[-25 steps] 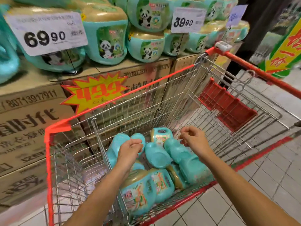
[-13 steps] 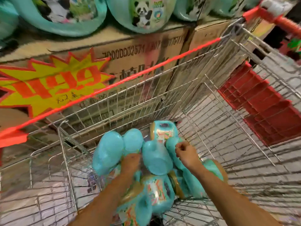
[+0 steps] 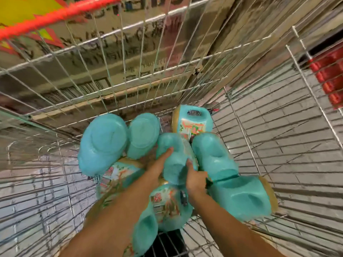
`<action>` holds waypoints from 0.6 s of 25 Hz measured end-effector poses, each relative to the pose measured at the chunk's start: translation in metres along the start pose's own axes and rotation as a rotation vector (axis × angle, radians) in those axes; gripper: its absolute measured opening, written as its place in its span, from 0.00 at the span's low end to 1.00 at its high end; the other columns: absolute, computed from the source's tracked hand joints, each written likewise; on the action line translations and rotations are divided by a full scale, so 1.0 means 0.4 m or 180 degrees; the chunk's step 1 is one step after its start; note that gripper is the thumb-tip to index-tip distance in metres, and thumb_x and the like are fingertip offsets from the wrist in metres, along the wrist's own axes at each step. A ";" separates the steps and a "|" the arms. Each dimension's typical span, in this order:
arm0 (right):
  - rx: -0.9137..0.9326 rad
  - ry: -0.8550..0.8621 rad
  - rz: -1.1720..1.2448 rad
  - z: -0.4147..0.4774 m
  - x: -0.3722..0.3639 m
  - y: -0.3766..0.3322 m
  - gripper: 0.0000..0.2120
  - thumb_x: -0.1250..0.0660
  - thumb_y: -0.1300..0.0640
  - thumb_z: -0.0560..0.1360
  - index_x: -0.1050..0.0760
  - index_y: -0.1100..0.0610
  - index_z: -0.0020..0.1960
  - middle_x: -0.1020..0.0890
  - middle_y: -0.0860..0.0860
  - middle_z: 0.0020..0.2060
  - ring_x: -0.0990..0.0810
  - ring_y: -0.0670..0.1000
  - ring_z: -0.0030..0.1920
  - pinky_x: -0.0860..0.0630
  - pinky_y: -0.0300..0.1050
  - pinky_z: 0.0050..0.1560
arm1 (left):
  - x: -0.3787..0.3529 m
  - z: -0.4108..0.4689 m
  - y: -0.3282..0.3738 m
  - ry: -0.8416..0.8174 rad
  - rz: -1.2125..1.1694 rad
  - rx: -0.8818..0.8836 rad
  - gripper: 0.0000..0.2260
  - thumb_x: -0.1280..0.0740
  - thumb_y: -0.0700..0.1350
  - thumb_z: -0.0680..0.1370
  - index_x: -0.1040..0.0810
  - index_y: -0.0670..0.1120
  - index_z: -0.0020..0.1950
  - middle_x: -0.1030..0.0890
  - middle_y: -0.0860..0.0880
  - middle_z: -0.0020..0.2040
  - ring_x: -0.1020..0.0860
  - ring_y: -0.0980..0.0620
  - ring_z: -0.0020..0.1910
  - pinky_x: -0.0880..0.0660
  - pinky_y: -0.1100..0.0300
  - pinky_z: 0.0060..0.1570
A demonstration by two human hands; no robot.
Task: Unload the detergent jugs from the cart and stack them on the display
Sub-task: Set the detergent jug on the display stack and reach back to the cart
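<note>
The silver wire shopping cart (image 3: 185,58) with its red-orange top rail holds a loose pile of teal plastic detergent jugs (image 3: 102,143), all lying on their sides on the basket floor. Two show their round bases at the far left. One at the far end shows a carry handle and an orange-and-green label (image 3: 193,125). One at the near right has a gold cap (image 3: 269,193), and more labelled ones lie under the forearms.

Both hands are down in the basket on the middle jug (image 3: 174,164), which lies on top of the heap. The left hand (image 3: 157,168) presses its left flank with a finger stretched straight forward; its grip looks released, though blur smears the other fingers. The right hand (image 3: 196,179) has its grip grasping the same jug, thumb up on the body and fingers curled round its right side.

Brown printed cardboard boxes (image 3: 130,52) stand behind the far mesh. A yellow-and-red starburst sign (image 3: 24,13) shows at the top left and a red plastic seat flap (image 3: 330,76) at the right.

Against half a second ago, the view has dropped much closer into the basket, and the panda-labelled jugs on the boxes are out of view. Both hands have closed in on the middle jug. The pile itself lies as it did.
</note>
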State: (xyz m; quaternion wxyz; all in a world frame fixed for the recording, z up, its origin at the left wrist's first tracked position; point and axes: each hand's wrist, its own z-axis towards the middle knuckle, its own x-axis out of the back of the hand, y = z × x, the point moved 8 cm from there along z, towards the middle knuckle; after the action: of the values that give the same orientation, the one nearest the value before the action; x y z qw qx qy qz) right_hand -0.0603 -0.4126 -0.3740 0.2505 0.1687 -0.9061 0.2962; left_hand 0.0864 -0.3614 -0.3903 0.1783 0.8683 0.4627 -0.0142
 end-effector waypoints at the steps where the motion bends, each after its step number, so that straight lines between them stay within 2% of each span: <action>1: -0.0036 -0.0016 0.0106 0.004 -0.003 0.013 0.37 0.32 0.40 0.73 0.36 0.65 0.70 0.27 0.62 0.66 0.27 0.61 0.65 0.32 0.50 0.63 | -0.012 -0.002 -0.013 -0.0100 -0.0212 0.0135 0.22 0.29 0.49 0.76 0.25 0.39 0.66 0.21 0.38 0.63 0.22 0.39 0.60 0.28 0.40 0.64; 4: -0.0064 -0.0254 0.0269 0.008 0.005 0.031 0.36 0.31 0.42 0.73 0.38 0.64 0.70 0.28 0.61 0.66 0.28 0.61 0.65 0.32 0.54 0.67 | -0.020 -0.015 -0.020 -0.0036 -0.0253 0.0106 0.22 0.30 0.45 0.76 0.27 0.36 0.67 0.23 0.35 0.63 0.23 0.36 0.62 0.28 0.38 0.63; 6: -0.0021 -0.0749 0.0293 -0.001 0.016 0.037 0.33 0.30 0.45 0.74 0.36 0.64 0.69 0.25 0.61 0.64 0.26 0.61 0.64 0.31 0.57 0.67 | 0.002 -0.038 -0.013 0.0239 0.0035 -0.0096 0.20 0.29 0.42 0.75 0.25 0.37 0.65 0.21 0.35 0.60 0.21 0.36 0.59 0.25 0.38 0.60; 7: 0.0043 -0.1067 0.0064 -0.011 0.027 0.034 0.30 0.31 0.46 0.75 0.33 0.63 0.67 0.23 0.60 0.62 0.24 0.60 0.62 0.29 0.56 0.65 | 0.013 -0.058 -0.007 0.0309 0.0170 -0.0215 0.19 0.28 0.42 0.74 0.23 0.38 0.64 0.19 0.37 0.59 0.20 0.37 0.57 0.23 0.40 0.57; 9: 0.0418 -0.1800 -0.0741 -0.050 0.060 0.002 0.18 0.32 0.48 0.77 0.25 0.62 0.58 0.19 0.57 0.52 0.19 0.53 0.50 0.23 0.45 0.55 | 0.034 -0.113 0.005 0.0221 0.0366 -0.0440 0.16 0.28 0.43 0.73 0.20 0.44 0.60 0.16 0.42 0.54 0.17 0.43 0.50 0.19 0.47 0.46; 11: 0.0742 -0.2294 -0.1212 -0.109 0.100 -0.058 0.10 0.33 0.52 0.77 0.23 0.60 0.47 0.19 0.53 0.39 0.21 0.47 0.37 0.28 0.35 0.37 | 0.050 -0.185 0.024 0.0086 0.0283 -0.0475 0.13 0.26 0.45 0.70 0.18 0.47 0.53 0.14 0.46 0.44 0.16 0.48 0.37 0.20 0.56 0.33; 12: 0.0790 -0.2442 -0.1151 -0.141 0.118 -0.091 0.07 0.32 0.55 0.77 0.23 0.59 0.45 0.19 0.49 0.34 0.21 0.46 0.35 0.30 0.33 0.34 | 0.061 -0.219 0.033 0.0114 0.0193 -0.0442 0.11 0.27 0.45 0.69 0.18 0.47 0.50 0.15 0.46 0.39 0.17 0.48 0.33 0.22 0.58 0.29; 13: 0.0829 -0.2589 -0.0970 -0.181 0.135 -0.127 0.04 0.29 0.58 0.75 0.23 0.58 0.45 0.18 0.44 0.31 0.20 0.42 0.33 0.29 0.30 0.32 | 0.071 -0.257 0.043 0.0143 0.0097 -0.0440 0.08 0.28 0.45 0.70 0.19 0.46 0.48 0.15 0.46 0.35 0.18 0.48 0.29 0.23 0.60 0.27; 14: 0.0945 -0.2698 -0.0776 -0.220 0.156 -0.165 0.06 0.27 0.60 0.73 0.24 0.56 0.44 0.17 0.41 0.29 0.20 0.37 0.31 0.29 0.28 0.31 | 0.075 -0.303 0.057 0.0125 0.0002 -0.0468 0.07 0.29 0.44 0.71 0.19 0.45 0.47 0.16 0.46 0.33 0.19 0.47 0.28 0.23 0.60 0.28; 15: 0.1056 -0.2744 -0.0628 -0.257 0.170 -0.196 0.09 0.26 0.60 0.70 0.25 0.54 0.44 0.18 0.40 0.28 0.20 0.35 0.29 0.29 0.26 0.30 | 0.076 -0.345 0.068 0.0085 -0.0070 -0.0489 0.07 0.29 0.45 0.71 0.20 0.45 0.47 0.17 0.45 0.34 0.20 0.46 0.30 0.24 0.59 0.32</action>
State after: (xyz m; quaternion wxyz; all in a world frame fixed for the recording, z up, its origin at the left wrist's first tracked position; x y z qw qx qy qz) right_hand -0.0441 -0.4196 -0.2291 -0.1520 0.3994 -0.8476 0.3147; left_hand 0.1066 -0.3065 -0.2589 0.2380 0.8471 0.4742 0.0309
